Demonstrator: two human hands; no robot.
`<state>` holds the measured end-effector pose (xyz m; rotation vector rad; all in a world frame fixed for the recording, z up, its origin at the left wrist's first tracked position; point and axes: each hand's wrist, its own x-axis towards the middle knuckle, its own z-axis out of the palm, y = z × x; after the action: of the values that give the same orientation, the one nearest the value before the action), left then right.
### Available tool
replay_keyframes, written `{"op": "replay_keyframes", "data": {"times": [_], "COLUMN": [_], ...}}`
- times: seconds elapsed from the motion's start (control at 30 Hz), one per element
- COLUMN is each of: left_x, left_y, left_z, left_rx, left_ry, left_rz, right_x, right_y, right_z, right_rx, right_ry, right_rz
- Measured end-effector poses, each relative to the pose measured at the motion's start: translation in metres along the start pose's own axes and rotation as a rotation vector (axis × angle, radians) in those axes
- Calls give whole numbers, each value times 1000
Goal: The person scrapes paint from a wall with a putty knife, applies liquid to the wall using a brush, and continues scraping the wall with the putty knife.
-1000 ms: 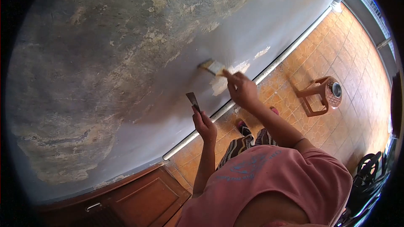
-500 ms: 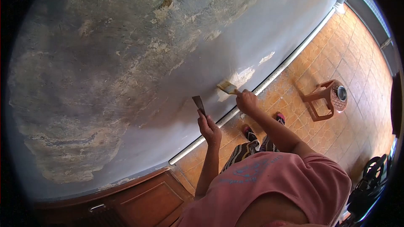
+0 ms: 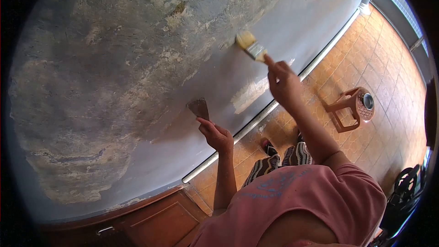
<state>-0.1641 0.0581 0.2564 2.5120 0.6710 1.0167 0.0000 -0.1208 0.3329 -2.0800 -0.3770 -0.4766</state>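
Observation:
My right hand point(image 3: 284, 82) is closed round the handle of a wide paintbrush point(image 3: 252, 46). The pale bristles point up and left, right at the wall point(image 3: 224, 71), where grey paint meets a rough, peeled area. Lower and to the left, my left hand point(image 3: 216, 135) grips a putty knife point(image 3: 199, 108), its broad dark blade turned up and close to the wall. Between the two hands, nearer the floor, a bare whitish patch point(image 3: 250, 96) shows in the grey paint.
A pale pipe point(image 3: 256, 121) runs along the foot of the wall. On the tiled floor point(image 3: 366, 64) to the right stands a brown plastic stool point(image 3: 354, 110) with a round metal container point(image 3: 367, 101) on it. A wooden cabinet point(image 3: 160, 217) is at lower left.
My right hand has raised the paintbrush up the wall, away from the whitish patch. My left hand has shifted slightly left and up, and the putty knife's blade now faces me more broadly.

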Motion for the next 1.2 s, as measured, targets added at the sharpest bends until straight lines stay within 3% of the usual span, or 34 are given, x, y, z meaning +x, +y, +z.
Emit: {"op": "replay_keyframes", "data": {"times": [0.07, 0.2, 0.33, 0.4, 0.53, 0.73, 0.83, 0.97, 1.1, 1.2], "left_x": [-4, -23, -47, -60, -70, -53, -43, -32, -35, -42], "left_y": [-2, -18, -31, -41, -48, -39, -28, -27, -36, -38], "left_z": [4, 13, 18, 21, 10, -15, -22, -15, -7, -4], "left_rx": [32, 154, 317, 337, 288, 161, 139, 140, 123, 97], "left_ry": [-38, -129, -296, -365, -301, -68, 45, 53, -21, -58], "left_rz": [-29, -63, -90, -120, -168, -40, -51, -153, -162, -134], "right_x": [-26, -84, -133, -137, -86, -28, -9, -40, -100, -126], "right_y": [28, 73, 127, 122, 22, -59, -87, -64, -10, 50], "right_z": [33, 72, 121, 134, 85, 2, -26, 24, 80, 122], "right_rx": [-116, -283, -421, -418, -216, 162, 201, -28, -227, -415], "right_ry": [-63, -541, -795, -830, -626, -197, -131, -215, -665, -874], "right_rz": [-55, 164, 140, 102, 48, -171, -189, -266, -96, 13]}}
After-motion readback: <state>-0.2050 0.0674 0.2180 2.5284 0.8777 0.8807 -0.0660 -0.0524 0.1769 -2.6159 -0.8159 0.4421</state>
